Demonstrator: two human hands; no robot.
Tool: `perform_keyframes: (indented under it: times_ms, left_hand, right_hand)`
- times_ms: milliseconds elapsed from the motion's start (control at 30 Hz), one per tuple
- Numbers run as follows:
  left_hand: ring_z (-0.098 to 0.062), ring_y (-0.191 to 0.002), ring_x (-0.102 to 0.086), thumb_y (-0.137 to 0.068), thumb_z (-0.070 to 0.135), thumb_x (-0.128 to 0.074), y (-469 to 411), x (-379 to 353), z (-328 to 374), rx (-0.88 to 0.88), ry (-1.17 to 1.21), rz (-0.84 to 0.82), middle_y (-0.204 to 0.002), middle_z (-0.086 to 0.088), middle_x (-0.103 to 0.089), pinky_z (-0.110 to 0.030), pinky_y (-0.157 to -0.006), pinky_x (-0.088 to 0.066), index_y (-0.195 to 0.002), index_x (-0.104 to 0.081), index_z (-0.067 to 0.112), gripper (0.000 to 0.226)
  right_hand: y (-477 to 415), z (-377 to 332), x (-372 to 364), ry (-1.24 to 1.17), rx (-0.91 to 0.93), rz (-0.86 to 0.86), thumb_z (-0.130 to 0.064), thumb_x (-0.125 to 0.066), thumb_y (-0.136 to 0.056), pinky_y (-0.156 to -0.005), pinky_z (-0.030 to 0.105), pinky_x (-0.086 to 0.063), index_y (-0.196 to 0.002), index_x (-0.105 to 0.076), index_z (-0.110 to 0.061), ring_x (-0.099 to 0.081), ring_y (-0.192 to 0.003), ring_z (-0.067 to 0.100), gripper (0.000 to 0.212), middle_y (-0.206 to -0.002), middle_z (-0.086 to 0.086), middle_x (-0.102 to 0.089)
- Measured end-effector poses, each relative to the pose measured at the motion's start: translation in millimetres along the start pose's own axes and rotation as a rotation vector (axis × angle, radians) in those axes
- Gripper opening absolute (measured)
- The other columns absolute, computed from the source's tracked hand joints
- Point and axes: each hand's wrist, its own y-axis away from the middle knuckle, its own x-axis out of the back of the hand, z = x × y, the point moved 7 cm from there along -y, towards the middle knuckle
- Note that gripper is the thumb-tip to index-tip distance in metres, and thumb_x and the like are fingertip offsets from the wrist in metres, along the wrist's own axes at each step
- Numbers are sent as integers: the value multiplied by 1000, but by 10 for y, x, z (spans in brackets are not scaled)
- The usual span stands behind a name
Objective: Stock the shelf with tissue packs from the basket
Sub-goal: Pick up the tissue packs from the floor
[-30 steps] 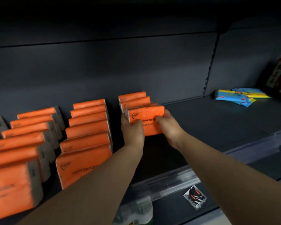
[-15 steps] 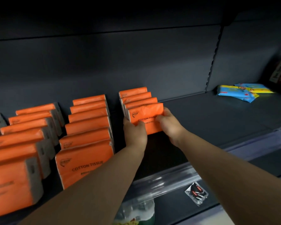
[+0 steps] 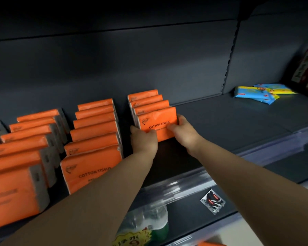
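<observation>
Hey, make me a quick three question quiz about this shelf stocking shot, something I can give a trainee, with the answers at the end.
1. True or false: the left hand and the right hand both grip the front tissue pack of the rightmost row.
2. Counting the gripped pack, how many orange packs stand in that row? A) two B) four C) seven
3. Fill in: the flat packets lying at the far right of the shelf are ____ and yellow.
Key: 1 true; 2 B; 3 blue.
</observation>
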Motion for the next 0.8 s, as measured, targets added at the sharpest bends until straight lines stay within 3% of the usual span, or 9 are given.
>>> perform_keyframes:
  times_ms: [67,133,200,267,367,633,800]
  left_hand:
    - [-33,-117,-54,-89,15,-53,27,29,15,-25,-9,19,-133,-17,-51,-46,-98,-47,-145,-25,8,63]
    - [-33,-125,-48,-88,12,-54,54,50,38,-66,-42,35,-138,-18,-46,-46,-103,-42,-147,-22,7,68]
    - [-31,-138,-33,-88,11,-55,97,68,85,-115,-101,43,-150,-17,-33,-44,-113,-31,-151,-12,6,77]
    - [-28,-147,-15,-88,11,-56,162,91,151,-174,-174,55,-158,-16,-17,-38,-120,-15,-152,-5,3,82]
    - [-27,-149,-1,-88,13,-59,278,112,257,-279,-321,75,-160,-18,-4,-28,-118,0,-151,-1,-1,86]
    - [-32,-148,2,-81,12,-62,822,-41,361,-617,-632,27,-159,-19,-3,-41,-120,0,-151,-6,3,91]
    - [-35,-148,-2,-78,12,-63,1358,-365,270,-888,-740,-133,-159,-18,-11,-46,-120,-2,-149,-24,4,81]
  right_hand:
    - [18,22,55,37,8,21,-16,-47,-95,-82,24,-41,-140,-33,-11,-56,-102,15,47,-128,8,-56]
    - [41,48,125,71,10,40,-19,-48,-95,-94,22,-31,-150,-18,-14,-44,-129,20,63,-145,7,-43]
    - [70,73,199,91,15,56,-20,-49,-95,-96,20,-25,-153,-10,-15,-33,-139,20,70,-153,7,-33]
    - [106,85,282,103,29,80,-19,-51,-94,-98,19,-23,-153,-9,-15,-30,-141,20,72,-155,8,-28]
    - [214,49,423,159,84,132,-16,-53,-93,-102,18,-23,-152,-13,-10,-29,-142,21,71,-155,10,-28]
    - [936,162,823,293,195,199,-5,-50,-92,-101,9,-17,-149,-21,-7,-29,-142,18,65,-154,9,-29]
    - [1582,406,1116,368,281,337,1,-50,-86,-106,23,-32,-139,-39,-7,-42,-129,20,54,-137,8,-44]
